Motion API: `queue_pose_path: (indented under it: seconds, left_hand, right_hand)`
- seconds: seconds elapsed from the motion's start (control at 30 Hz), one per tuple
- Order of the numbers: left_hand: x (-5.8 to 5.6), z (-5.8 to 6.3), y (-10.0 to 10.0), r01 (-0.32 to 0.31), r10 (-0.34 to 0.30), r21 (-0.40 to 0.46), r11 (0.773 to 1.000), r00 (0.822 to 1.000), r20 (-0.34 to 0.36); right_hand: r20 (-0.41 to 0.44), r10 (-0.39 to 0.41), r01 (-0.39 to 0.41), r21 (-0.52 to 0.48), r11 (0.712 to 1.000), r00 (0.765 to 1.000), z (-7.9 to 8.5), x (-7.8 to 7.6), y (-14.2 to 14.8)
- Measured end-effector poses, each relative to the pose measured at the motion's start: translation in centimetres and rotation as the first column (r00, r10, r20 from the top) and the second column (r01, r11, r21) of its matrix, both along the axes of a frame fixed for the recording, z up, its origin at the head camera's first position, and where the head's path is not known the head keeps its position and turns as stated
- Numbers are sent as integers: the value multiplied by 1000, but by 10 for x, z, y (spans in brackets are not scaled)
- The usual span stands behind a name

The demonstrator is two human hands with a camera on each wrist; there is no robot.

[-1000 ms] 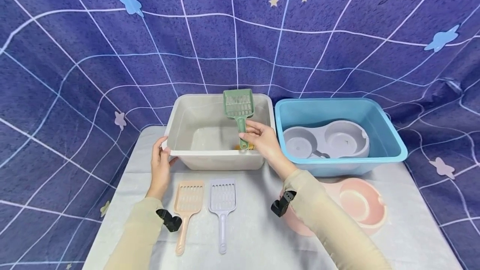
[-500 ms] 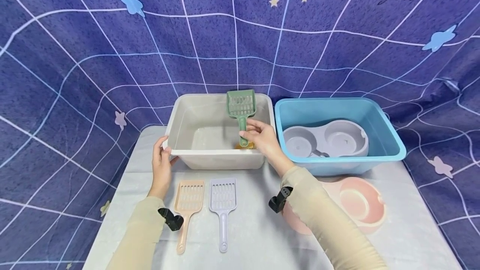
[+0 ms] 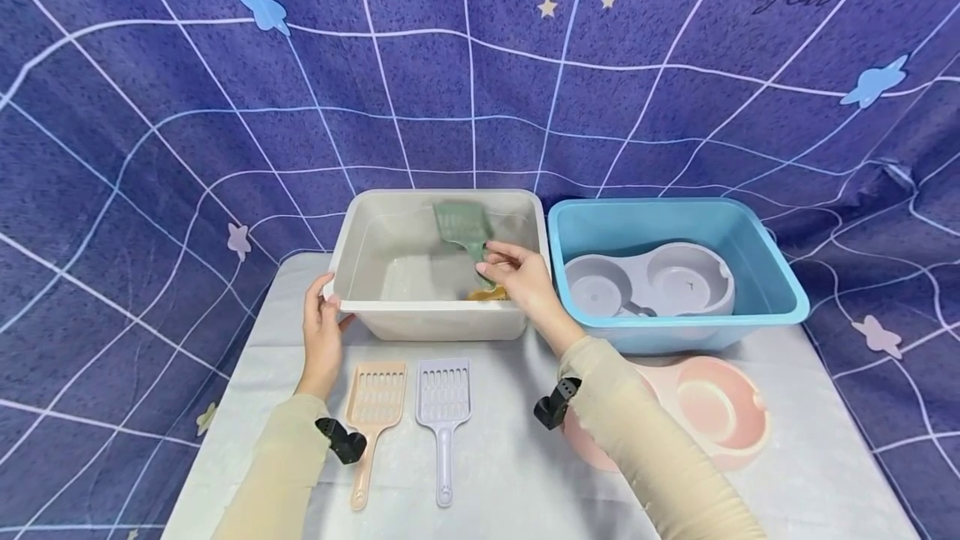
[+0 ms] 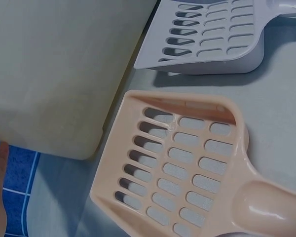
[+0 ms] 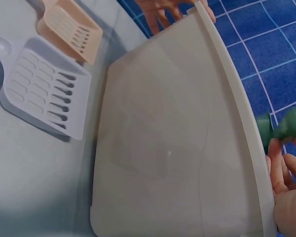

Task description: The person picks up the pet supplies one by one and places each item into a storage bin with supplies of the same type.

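At the front left corner of the off-white litter box [image 3: 429,319], my left hand [image 3: 321,319] holds the rim. My right hand [image 3: 525,277] pinches the handle of a green litter scoop [image 3: 461,222] above the box's right half. The scoop's slotted head tilts to the left and is blurred. Below the scoop, a yellow thing [image 3: 487,294] shows inside the box by the front wall, its lower part hidden. In front of the box lie a peach litter scoop [image 4: 172,163] and a lavender litter scoop [image 3: 444,407], heads toward the box.
Right of the box stands a blue litter box [image 3: 682,322] with a grey double pet bowl [image 3: 693,273] and a small grey thing inside. A pink double bowl [image 3: 720,411] lies in front, partly under my right sleeve. A purple curtain [image 3: 480,65] hangs behind the table.
The green scoop has tipped from nearly upright to leaning left, and its head has dropped lower over the box. My left hand stays on the rim.
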State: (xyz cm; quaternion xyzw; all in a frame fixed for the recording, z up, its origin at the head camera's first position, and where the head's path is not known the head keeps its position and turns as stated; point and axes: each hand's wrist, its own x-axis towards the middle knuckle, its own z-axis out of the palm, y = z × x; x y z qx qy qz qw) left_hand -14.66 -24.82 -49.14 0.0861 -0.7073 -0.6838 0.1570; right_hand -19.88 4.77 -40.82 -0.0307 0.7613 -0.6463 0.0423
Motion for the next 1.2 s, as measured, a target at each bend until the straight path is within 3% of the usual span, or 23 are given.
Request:
queue_pose_path:
  seconds: [0.3, 0.33, 0.7, 1.2]
  left_hand:
    - [1, 2, 1, -4, 4, 16, 1000, 1000, 15]
    - [0, -2, -1, -11, 10, 15, 1000, 1000, 10]
    - [0, -5, 0, -33, 33, 3, 999, 999, 5]
    - [-1, -3, 1, -19, 19, -9, 1000, 1000, -17]
  right_hand:
    - [-9, 24, -24, -51, 998, 1000, -3, 3, 0]
    - [-14, 20, -21, -53, 998, 1000, -3, 4, 0]
    - [-72, -56, 45, -142, 989, 996, -2, 13, 5]
    - [-140, -23, -3, -184, 983, 990, 15, 43, 10]
